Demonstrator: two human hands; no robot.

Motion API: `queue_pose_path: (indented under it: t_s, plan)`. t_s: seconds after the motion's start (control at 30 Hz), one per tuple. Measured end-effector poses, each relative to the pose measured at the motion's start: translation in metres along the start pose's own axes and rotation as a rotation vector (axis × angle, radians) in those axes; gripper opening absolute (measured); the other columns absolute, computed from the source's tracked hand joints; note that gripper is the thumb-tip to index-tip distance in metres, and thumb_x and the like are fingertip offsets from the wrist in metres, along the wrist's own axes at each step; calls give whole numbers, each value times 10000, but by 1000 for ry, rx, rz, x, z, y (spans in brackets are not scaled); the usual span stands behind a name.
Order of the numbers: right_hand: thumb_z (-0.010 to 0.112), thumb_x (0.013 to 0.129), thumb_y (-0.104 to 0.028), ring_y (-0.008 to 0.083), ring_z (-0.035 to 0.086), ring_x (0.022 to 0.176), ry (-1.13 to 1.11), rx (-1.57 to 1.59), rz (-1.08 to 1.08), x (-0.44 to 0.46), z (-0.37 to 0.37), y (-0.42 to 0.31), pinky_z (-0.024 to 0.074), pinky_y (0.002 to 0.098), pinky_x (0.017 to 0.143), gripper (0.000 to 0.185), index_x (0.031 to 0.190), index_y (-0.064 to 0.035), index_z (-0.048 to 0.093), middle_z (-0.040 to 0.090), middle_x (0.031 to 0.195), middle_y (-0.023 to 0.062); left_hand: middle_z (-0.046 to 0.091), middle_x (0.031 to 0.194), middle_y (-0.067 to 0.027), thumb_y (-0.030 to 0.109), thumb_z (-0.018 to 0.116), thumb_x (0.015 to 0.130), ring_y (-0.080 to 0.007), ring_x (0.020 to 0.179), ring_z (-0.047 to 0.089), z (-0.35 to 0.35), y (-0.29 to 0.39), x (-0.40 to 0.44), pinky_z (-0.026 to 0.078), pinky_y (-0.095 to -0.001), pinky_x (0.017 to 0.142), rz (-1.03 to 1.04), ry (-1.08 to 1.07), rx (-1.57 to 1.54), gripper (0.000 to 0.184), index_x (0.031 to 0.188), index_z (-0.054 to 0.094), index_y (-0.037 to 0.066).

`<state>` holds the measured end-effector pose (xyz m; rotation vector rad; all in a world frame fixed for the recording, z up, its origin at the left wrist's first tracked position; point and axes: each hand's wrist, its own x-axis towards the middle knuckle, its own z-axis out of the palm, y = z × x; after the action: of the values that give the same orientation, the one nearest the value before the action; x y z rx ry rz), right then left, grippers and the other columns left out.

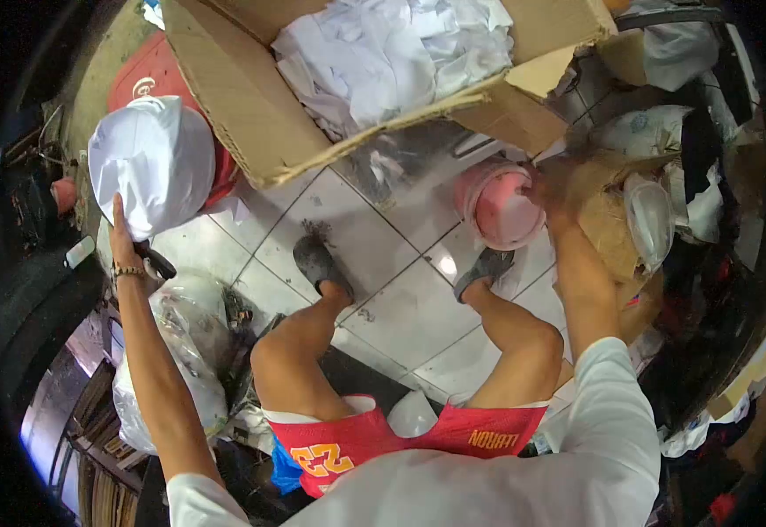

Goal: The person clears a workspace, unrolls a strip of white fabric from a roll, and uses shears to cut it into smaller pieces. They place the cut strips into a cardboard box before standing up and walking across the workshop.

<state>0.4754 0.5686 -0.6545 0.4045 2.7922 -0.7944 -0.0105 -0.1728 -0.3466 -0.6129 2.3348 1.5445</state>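
Observation:
At the left, my left hand (125, 241) grips the lower edge of a rounded white cloth bundle (155, 158), thumb along its side. The bundle rests against a red plastic stool or tub (141, 70) with white lettering. A small black curved object (156, 262) shows beside the wrist; its kind is unclear. My right hand (560, 195) is smeared by motion at the right, close to a pink bucket (508, 211) on the floor, and its fingers cannot be made out. Between the hands stands an open cardboard box (242, 97) holding a heap of white cloth pieces (392, 57).
White floor tiles (392, 299) lie between my feet, with dark smudges. Clear plastic bags (194, 334) sit under my left arm. Cardboard and plastic packaging (646, 211) crowd the right side. A stack of thin boards (106, 448) stands at lower left.

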Motion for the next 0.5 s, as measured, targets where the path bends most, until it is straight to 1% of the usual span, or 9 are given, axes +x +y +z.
queue_pose_path:
  t_s: [0.03, 0.07, 0.13, 0.17, 0.23, 0.27, 0.37, 0.43, 0.5]
  plan:
    - [722, 827, -322, 411, 571, 1116, -37, 162, -28, 2, -16, -4, 441, 501, 981, 666, 1419, -154, 467, 592, 1212, 242, 635, 1223, -92, 506, 680, 887, -184, 1011, 655, -2, -1, 2, 526, -310, 830, -7, 19, 24, 708, 1345, 524, -11]
    - [722, 827, -322, 411, 571, 1116, -41, 160, -28, 5, -38, -29, 441, 501, 981, 666, 1419, -154, 467, 592, 1212, 242, 635, 1223, -92, 506, 680, 887, -184, 1011, 655, -4, -4, 5, 526, -310, 830, -11, 19, 23, 708, 1345, 524, -11]
    - [741, 797, -248, 403, 575, 1086, -428, -202, 257, 7, -73, -107, 464, 485, 944, 688, 1424, -185, 464, 601, 1162, 226, 640, 1212, -81, 498, 670, 898, -176, 1000, 656, -10, -7, 10, 525, -302, 817, -65, -32, 34, 692, 1349, 522, -7]
    - [741, 797, -248, 403, 575, 1086, -426, -204, 250, 5, -63, -103, 464, 485, 944, 688, 1424, -185, 464, 601, 1162, 226, 640, 1212, -81, 498, 670, 898, -176, 1000, 656, -8, -7, 9, 525, -302, 817, -63, -26, 31, 692, 1349, 522, -7]
    - [712, 807, -203, 403, 583, 1075, -419, -3, 13, -10, -12, -81, 467, 487, 951, 671, 1431, -191, 465, 603, 1164, 234, 636, 1221, -80, 492, 668, 901, -180, 1002, 654, 1, -5, 1, 519, -300, 835, 15, -24, -62, 684, 1354, 521, 0]
    - [712, 807, -203, 403, 583, 1075, -422, -1, 2, -12, 5, -90, 467, 487, 951, 671, 1431, -191, 465, 603, 1164, 234, 626, 1244, -87, 489, 667, 903, -185, 1036, 643, 6, -4, -2, 511, -309, 864, 38, 9, -76, 692, 1360, 510, -7]
    - [643, 818, -104, 393, 567, 1159, -563, 26, 277, -43, 67, -171, 464, 471, 988, 644, 1431, -218, 480, 592, 1244, 238, 601, 1289, -96, 455, 689, 899, -203, 1102, 620, 3, -9, 3, 509, -331, 904, 65, 11, -106, 715, 1379, 475, -30]
    - [640, 806, -91, 384, 559, 1191, -711, 274, 129, -67, 96, -216, 469, 463, 992, 658, 1432, -219, 479, 585, 1278, 222, 604, 1283, -102, 402, 727, 883, -207, 1090, 626, 6, -7, 0, 517, -328, 892, 43, 51, -153, 711, 1383, 467, -32]
    - [567, 842, -101, 332, 604, 1136, -753, 436, 491, -83, 123, -281, 479, 419, 974, 485, 1320, -177, 578, 611, 1259, 192, 612, 1264, -107, 409, 743, 867, -208, 1064, 637, 5, -8, 4, 526, -330, 874, 33, 45, -158, 739, 1383, 460, -39]
